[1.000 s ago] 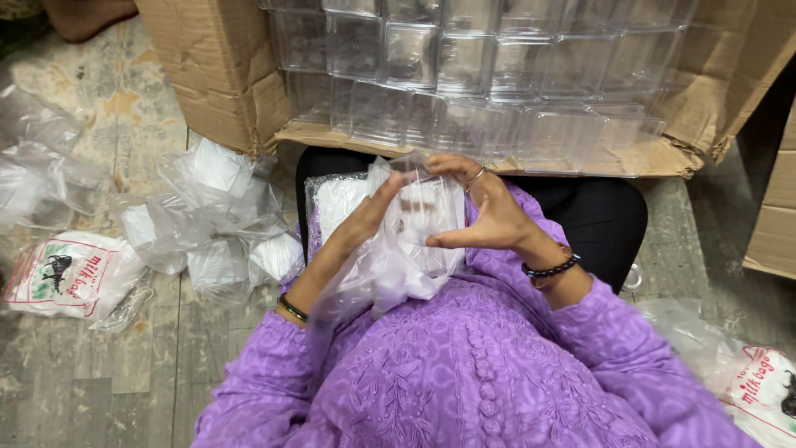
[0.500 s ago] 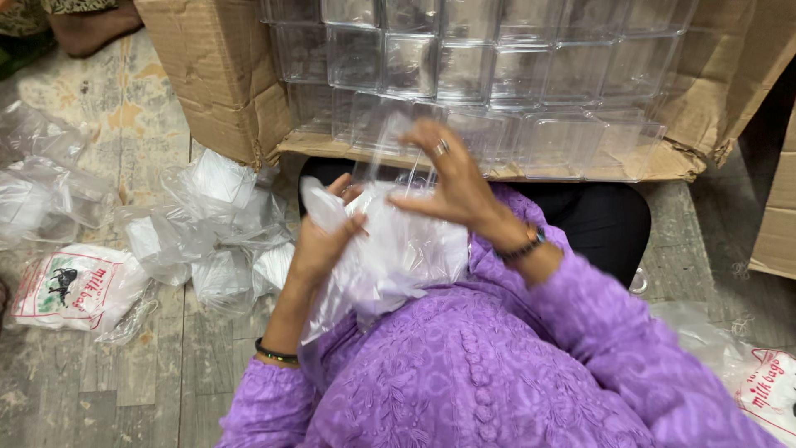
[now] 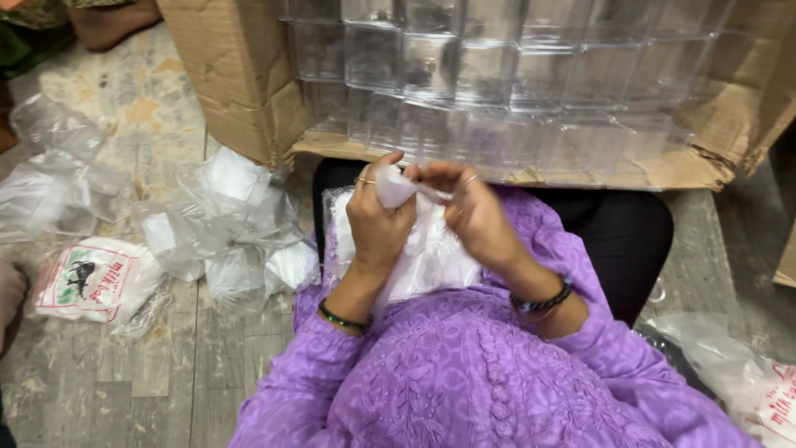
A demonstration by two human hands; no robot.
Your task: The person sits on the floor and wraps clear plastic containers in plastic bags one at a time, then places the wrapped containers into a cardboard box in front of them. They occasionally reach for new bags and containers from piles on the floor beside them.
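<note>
Together we pinch the gathered neck of a clear plastic bag (image 3: 414, 249) at the centre of the frame, left hand (image 3: 377, 220) closed around its bunched top, right hand (image 3: 473, 216) gripping beside it. Behind our hands, across the top, sits a cardboard box (image 3: 240, 83) of clear containers (image 3: 514, 75); loose bags (image 3: 224, 224) lie at left.

A cardboard box (image 3: 249, 91) of clear containers (image 3: 497, 75) lies ahead; plastic bags (image 3: 224, 232) lie left on the floor (image 3: 149, 365).

hands: 2 (image 3: 377, 220) | cardboard box (image 3: 240, 91): 1 | printed white bags: 2 (image 3: 91, 278) | bracelets: 2 (image 3: 543, 303)
</note>
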